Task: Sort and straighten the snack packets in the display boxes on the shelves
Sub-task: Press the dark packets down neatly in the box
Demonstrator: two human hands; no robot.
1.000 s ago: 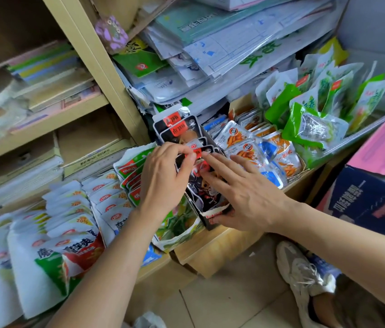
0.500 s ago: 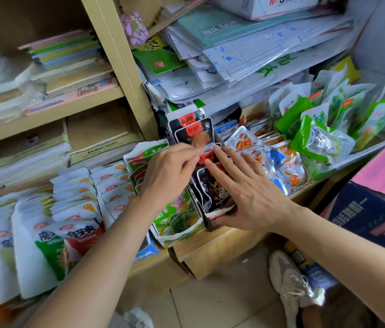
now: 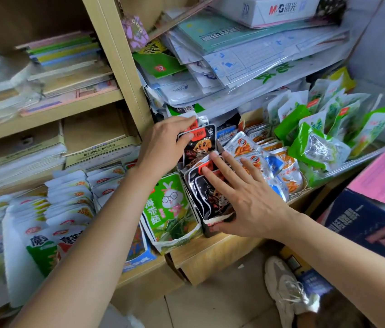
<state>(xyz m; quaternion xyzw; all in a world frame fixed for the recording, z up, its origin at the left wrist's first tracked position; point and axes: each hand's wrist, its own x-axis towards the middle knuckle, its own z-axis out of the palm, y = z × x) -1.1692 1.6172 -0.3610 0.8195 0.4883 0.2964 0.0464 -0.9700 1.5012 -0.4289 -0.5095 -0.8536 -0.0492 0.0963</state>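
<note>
Glossy black foil snack packets (image 3: 199,147), red-labelled, in narrow black cardboard display box (image 3: 217,220) on pale wooden shelf (image 3: 212,253): rear ones gripped by curled left hand (image 3: 166,144), front ones pressed by flat-fingered right hand (image 3: 248,202); straightening judged underway, upright alignment required next.

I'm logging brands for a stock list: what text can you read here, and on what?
"M&G晨光": white box, top shelf.
"海带结": green display box.
"魔": white packets, rest unclear.
Black packets, blue carton: too blurred.
</note>
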